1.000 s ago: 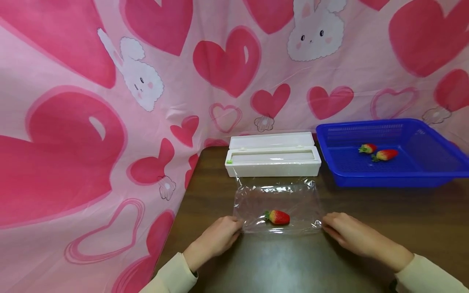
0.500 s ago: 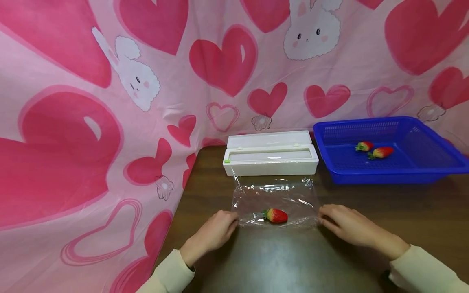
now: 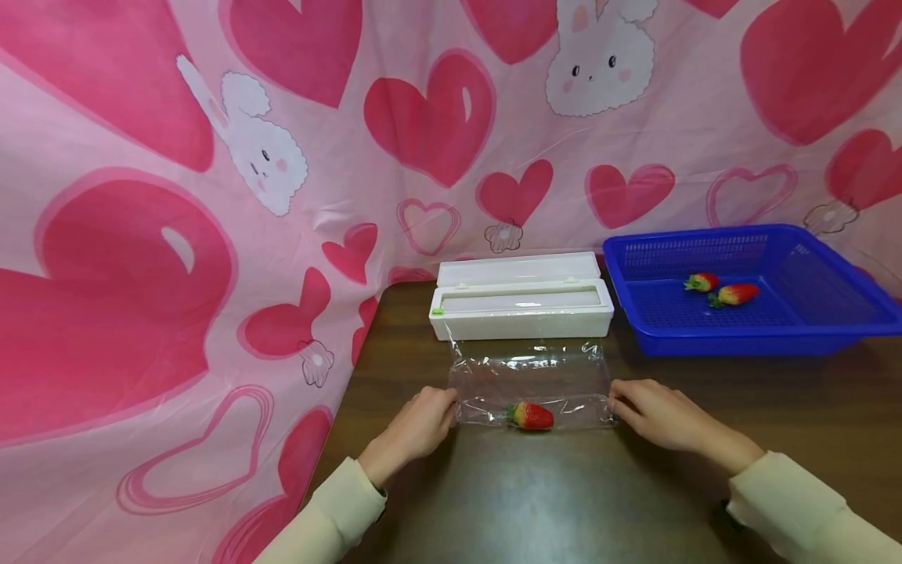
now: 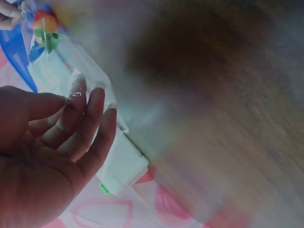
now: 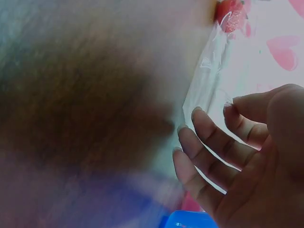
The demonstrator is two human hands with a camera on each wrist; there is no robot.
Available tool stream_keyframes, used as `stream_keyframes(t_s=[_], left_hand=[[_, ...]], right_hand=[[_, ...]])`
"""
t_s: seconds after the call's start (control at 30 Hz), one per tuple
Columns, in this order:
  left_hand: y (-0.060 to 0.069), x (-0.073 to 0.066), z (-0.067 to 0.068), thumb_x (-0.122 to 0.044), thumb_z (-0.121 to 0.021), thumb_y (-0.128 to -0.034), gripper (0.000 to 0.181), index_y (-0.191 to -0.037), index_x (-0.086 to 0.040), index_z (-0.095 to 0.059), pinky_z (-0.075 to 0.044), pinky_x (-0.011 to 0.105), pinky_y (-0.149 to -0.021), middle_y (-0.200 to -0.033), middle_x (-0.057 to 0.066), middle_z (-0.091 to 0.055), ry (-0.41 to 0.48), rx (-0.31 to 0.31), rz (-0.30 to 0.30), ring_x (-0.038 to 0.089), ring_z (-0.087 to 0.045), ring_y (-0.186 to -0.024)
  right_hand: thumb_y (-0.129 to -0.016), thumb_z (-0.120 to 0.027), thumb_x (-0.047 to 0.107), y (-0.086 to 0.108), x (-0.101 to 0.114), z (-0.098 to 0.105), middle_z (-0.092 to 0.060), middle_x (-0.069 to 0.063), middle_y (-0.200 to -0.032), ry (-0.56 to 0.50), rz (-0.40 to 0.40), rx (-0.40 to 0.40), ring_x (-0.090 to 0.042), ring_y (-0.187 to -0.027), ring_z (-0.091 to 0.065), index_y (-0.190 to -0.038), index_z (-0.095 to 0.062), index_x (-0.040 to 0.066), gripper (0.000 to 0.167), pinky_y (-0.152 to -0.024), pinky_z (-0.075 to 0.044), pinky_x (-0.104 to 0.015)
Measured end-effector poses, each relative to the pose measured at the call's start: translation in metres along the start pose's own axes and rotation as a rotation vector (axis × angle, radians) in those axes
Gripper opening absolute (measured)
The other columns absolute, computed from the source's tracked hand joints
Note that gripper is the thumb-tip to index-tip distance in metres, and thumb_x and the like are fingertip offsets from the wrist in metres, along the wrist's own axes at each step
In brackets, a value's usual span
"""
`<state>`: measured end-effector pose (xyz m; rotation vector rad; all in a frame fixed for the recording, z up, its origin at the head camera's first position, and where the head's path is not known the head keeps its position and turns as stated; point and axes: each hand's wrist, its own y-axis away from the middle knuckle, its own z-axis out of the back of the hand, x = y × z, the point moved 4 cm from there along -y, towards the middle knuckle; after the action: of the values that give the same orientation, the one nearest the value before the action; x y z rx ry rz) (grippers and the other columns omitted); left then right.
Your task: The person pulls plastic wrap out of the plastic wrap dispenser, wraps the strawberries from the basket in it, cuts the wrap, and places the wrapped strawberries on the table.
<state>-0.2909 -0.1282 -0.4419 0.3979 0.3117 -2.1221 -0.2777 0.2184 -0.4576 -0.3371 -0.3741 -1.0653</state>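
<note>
A sheet of clear plastic wrap (image 3: 528, 377) stretches from the white wrap dispenser box (image 3: 521, 323) toward the person. On its near part lies a strawberry (image 3: 532, 417), its green leaves pointing left. My left hand (image 3: 421, 424) pinches the sheet's near left corner; in the left wrist view, thumb and index finger (image 4: 78, 90) meet on the film while the other fingers stay loosely bent. At the near right corner my right hand (image 3: 655, 411) pinches the film between thumb and index fingertip (image 5: 229, 108). The near edge is lifted and folded back close to the strawberry.
A blue plastic basket (image 3: 754, 345) holding two strawberries (image 3: 736, 294) stands at the back right. The dispenser's lid is up, with a small green piece (image 3: 438, 311) at its left end. Behind the brown table (image 3: 535, 501) hangs a pink heart-patterned cloth (image 3: 423, 102).
Both hands have moved slightly away from the person, drawing the near edge of the plastic wrap back toward the strawberry. The strawberry stays about where it was.
</note>
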Motion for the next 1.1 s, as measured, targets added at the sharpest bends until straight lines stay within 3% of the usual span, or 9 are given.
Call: stream_keyframes(t_s=[0.23,0.57,0.8,0.93,1.1], left_hand=[[-0.006,0.002,-0.006,-0.004,-0.06,-0.0992,0.016,-0.085,-0.006,-0.066,-0.041,0.027,-0.049,-0.062,-0.005,-0.05,-0.063,0.011,0.048,0.01,-0.048,-0.057],[-0.009,0.007,-0.01,-0.002,-0.064,-0.093,0.023,-0.072,-0.011,-0.061,-0.041,0.03,-0.049,-0.059,-0.003,-0.05,-0.131,0.018,0.061,0.012,-0.047,-0.054],[-0.012,0.008,-0.008,-0.005,-0.067,-0.0894,0.017,-0.076,-0.012,-0.059,-0.042,0.031,-0.051,-0.06,-0.004,-0.049,-0.135,0.013,0.045,0.013,-0.049,-0.055],[-0.011,0.007,-0.003,-0.009,-0.069,-0.0918,0.008,-0.086,-0.01,-0.064,-0.045,0.032,-0.054,-0.069,-0.002,-0.055,-0.136,-0.002,0.047,0.015,-0.053,-0.061],[-0.01,-0.002,0.012,-0.014,-0.07,-0.0952,0.014,-0.105,-0.004,-0.069,-0.053,0.035,-0.067,-0.087,0.005,-0.06,-0.184,-0.081,0.037,0.018,-0.057,-0.074]], right_hand=[[-0.1,-0.065,0.021,0.0,-0.008,-0.009,-0.049,0.013,-0.072,-0.013,-0.022,0.038,-0.006,-0.067,-0.046,-0.082,-0.059,0.023,0.019,-0.055,-0.037,-0.03],[-0.096,-0.07,0.02,-0.002,-0.01,-0.011,-0.053,0.012,-0.075,0.024,-0.031,0.048,-0.008,-0.069,-0.048,-0.082,-0.06,0.023,0.017,-0.057,-0.041,-0.033],[-0.095,-0.071,0.02,-0.004,-0.01,-0.009,-0.051,0.011,-0.074,0.042,-0.021,0.048,-0.008,-0.069,-0.048,-0.08,-0.059,0.023,0.02,-0.057,-0.04,-0.034],[-0.094,-0.072,0.018,-0.004,-0.007,-0.005,-0.053,0.011,-0.075,0.07,-0.01,0.043,-0.008,-0.069,-0.049,-0.082,-0.06,0.022,0.018,-0.056,-0.041,-0.034],[-0.091,-0.073,0.011,-0.004,0.009,0.005,-0.053,0.013,-0.08,0.138,0.065,-0.057,-0.005,-0.069,-0.05,-0.088,-0.063,0.019,0.013,-0.058,-0.045,-0.032]])
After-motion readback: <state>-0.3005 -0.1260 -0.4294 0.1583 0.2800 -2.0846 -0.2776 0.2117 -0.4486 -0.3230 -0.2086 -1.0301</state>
